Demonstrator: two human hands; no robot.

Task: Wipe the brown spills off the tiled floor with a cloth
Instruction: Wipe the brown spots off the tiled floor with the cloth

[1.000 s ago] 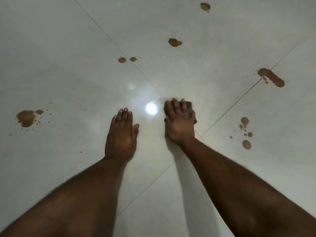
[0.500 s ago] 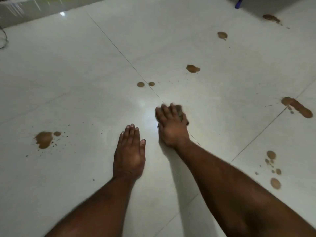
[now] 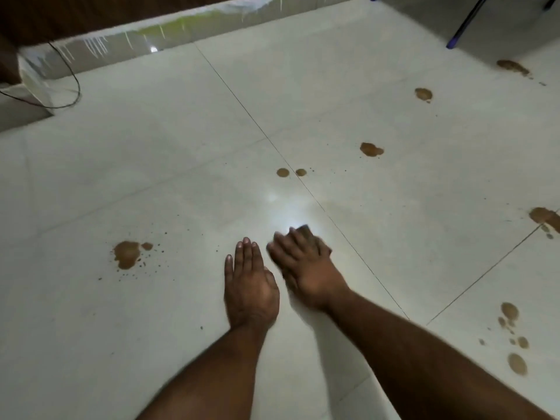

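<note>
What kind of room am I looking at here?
Probably a room in a home, though that's a guess: large glossy pale floor tiles, a tiled skirting below dark wood, a loose black cable, and blue furniture legs.

— What can't you make out at your right hand?

— It is smeared by motion blur, and the cloth under it is almost wholly hidden; only a dark sliver shows past your fingertips. Whether the fingers curl round it, you cannot tell.

— And at the frame's edges?

— The brown spill at mid right is cut off, the blue pole at upper right leaves the top edge, and the black cable exits at left.
</note>
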